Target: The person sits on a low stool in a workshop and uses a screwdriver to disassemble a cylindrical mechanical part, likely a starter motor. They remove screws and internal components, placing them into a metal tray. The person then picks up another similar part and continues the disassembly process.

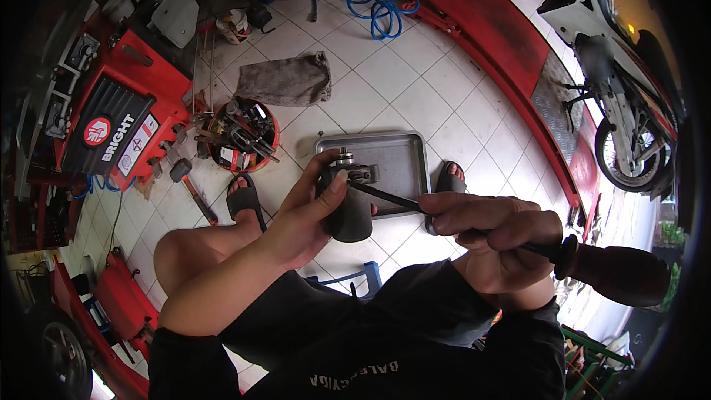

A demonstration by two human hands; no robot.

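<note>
My left hand [307, 218] is closed around a dark cylindrical part [354, 218] with a metal fitting [360, 172] at its top. My right hand [503, 241] grips the shaft of a long screwdriver [607, 270], whose dark bulbous handle sticks out to the right. The shaft's far end reaches the fitting beside my left thumb; the tip's exact contact is too small to make out. Below both hands, a shallow metal tray [400, 159] rests on the tiled floor.
A red bucket of tools [270, 130], a hammer [196, 196] and a grey rag [281, 81] lie ahead-left. A red machine [148, 78] stands left. Blue hose [385, 15] coils at the back. A red lift platform [489, 15] and motorcycle [622, 126] occupy the right.
</note>
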